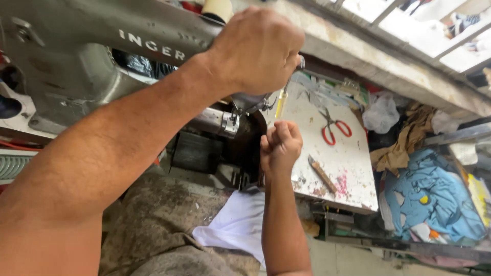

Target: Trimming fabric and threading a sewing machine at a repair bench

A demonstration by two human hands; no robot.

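My left hand (255, 48) is a fist around a slim tool with a clear yellow shaft (280, 104). It is held against the head of a grey metal sewing machine (66, 66), by the needle area (240, 110). My right hand (280, 145) is just under the yellow tool's lower end with its fingertips pinched together. Whether it holds anything small is hidden. My left forearm crosses the view from the bottom left and covers part of the machine.
A stained white board (353, 163) beside the machine carries red-handled scissors (335, 128) and a wooden-handled blade (322, 174). White cloth (235, 225) lies below my right arm. Blue fabric (434, 199), brown cloth (404, 143) and a plastic bag (381, 112) pile up at right.
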